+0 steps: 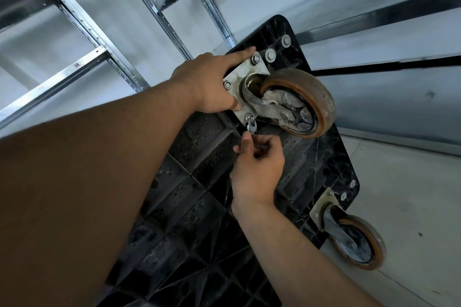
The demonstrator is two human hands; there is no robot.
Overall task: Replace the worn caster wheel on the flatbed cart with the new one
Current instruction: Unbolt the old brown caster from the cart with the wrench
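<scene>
Pinching a small tool [250,127] on the near bolt [249,117] of the mounting plate [259,68], the right grip [257,162] may slip and round it, while the open left grip [209,82] steadies that plate.

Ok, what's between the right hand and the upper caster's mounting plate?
In the head view, only a small metal tool: the right hand pinches it, and its tip sits on the lowest nut of the mounting plate.
</scene>
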